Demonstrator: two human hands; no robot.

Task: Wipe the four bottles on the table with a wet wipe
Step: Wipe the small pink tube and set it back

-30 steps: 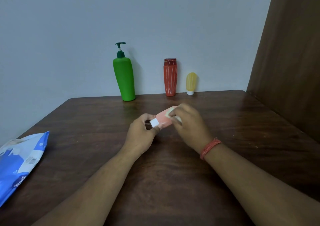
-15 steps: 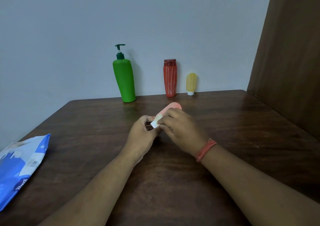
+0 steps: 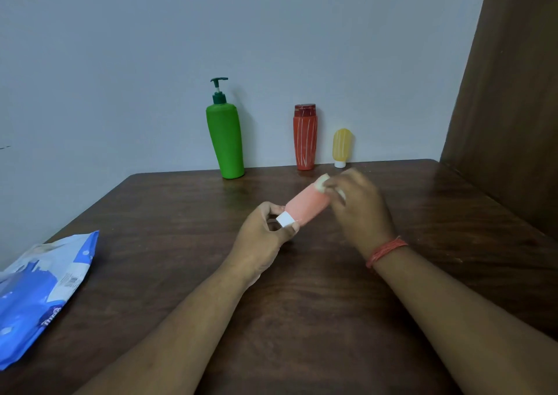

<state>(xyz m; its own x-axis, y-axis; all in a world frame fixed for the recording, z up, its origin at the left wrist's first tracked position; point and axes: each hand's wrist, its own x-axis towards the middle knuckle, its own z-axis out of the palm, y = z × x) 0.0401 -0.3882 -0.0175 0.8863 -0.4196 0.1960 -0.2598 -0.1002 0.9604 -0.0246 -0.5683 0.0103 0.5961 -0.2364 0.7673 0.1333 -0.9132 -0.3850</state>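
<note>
A small pink bottle [image 3: 307, 205] with a white cap lies tilted above the table. My left hand [image 3: 262, 235] pinches it at the cap end. My right hand [image 3: 357, 204] holds a folded white wet wipe [image 3: 322, 183] against the bottle's far end; the hand is motion-blurred. By the back wall stand a green pump bottle [image 3: 226, 140], a red striped bottle [image 3: 305, 140] and a small yellow bottle [image 3: 341, 146] resting on its white cap.
A blue wet-wipe pack [image 3: 39, 295] lies at the left edge of the dark wooden table [image 3: 302, 319]. A brown wooden panel [image 3: 513, 107] rises along the table's right side. The grey wall runs right behind the bottles.
My right hand slid with the wipe from the cap end up along the pink bottle to its far end. The left hand kept its hold at the cap.
</note>
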